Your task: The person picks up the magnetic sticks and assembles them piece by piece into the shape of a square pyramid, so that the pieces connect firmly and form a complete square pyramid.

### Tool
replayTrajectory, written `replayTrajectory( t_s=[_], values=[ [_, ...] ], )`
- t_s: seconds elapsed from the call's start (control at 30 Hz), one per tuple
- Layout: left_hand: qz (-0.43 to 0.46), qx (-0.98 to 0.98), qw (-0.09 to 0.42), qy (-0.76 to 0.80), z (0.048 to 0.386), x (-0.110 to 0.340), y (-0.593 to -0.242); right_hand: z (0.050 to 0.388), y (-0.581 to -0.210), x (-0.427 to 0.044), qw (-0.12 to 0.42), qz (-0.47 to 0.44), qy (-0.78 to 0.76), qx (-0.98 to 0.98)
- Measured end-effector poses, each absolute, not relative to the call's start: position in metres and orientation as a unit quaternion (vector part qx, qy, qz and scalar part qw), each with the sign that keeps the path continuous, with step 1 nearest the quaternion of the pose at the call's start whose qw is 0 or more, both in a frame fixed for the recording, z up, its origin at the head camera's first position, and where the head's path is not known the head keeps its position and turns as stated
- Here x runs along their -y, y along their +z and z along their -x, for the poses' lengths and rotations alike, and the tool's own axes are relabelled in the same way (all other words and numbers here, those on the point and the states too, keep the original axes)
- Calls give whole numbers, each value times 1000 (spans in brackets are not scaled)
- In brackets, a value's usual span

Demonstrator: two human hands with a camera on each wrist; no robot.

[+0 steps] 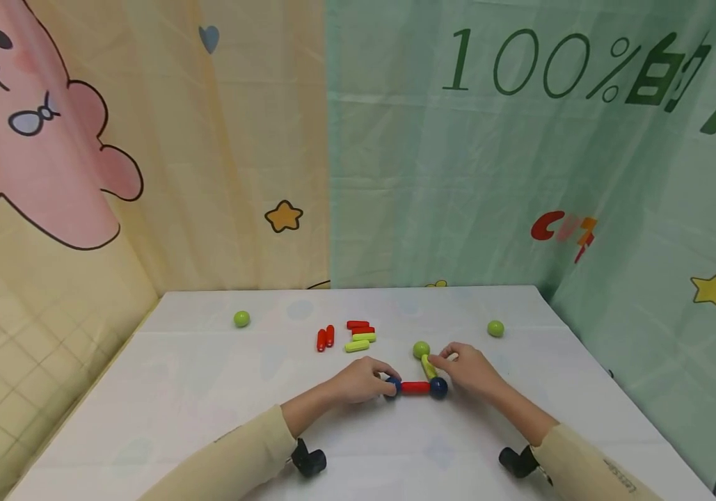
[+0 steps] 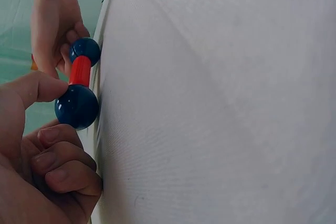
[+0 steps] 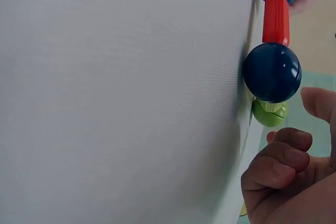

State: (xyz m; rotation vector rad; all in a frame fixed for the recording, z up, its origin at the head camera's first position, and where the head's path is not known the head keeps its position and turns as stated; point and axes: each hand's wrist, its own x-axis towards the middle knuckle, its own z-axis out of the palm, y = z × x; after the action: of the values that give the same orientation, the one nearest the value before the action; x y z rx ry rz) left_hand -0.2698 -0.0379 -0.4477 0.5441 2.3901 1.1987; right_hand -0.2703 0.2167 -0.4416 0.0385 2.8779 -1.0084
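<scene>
We find the ball-and-rod assembly (image 1: 416,387) at the white table (image 1: 207,390), between the two hands. The left hand (image 1: 360,380) pinches the left dark blue ball (image 2: 76,108) between thumb and fingers; from there the red rod (image 2: 80,71) runs to the right dark blue ball (image 1: 438,388), just beside the right hand (image 1: 473,369). The right hand has its fingertips at the yellow-green rod (image 1: 428,368), whose far end meets a green ball (image 1: 421,349); we cannot tell whether it grips this rod or merely touches it. We judge all parts light, stiff and hard to damage. The glossy balls may slip or roll, so we recommend opposed thumb and fingertip contact across the ball's middle, or a hold on the red rod's grooved sides. We can read "100%" on the green curtain (image 1: 408,181) beyond the right hand, followed by characters partly lost in folds; the lettering on the right sleeve (image 1: 583,463) is too small to read. We see no brand on the assembly.
</scene>
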Motion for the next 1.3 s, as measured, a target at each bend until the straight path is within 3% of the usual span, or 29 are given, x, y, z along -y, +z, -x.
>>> replayTrajectory(
  t_s=[0.33, 0.97, 1.1, 1.3],
  values=[
    [-207, -852, 212, 431, 267, 34, -447, 302, -451, -216, 90, 15, -390, -916],
    [-213, -856, 209, 422, 263, 34, -444, 311, -461, -223, 96, -12, -436, -895],
    [-192, -861, 174, 437, 265, 39, -445, 312, -462, -223, 95, -7, -438, -894],
    [-115, -857, 78, 497, 277, 49, -448, 312, -463, -223, 94, -4, -449, -889]
  ],
)
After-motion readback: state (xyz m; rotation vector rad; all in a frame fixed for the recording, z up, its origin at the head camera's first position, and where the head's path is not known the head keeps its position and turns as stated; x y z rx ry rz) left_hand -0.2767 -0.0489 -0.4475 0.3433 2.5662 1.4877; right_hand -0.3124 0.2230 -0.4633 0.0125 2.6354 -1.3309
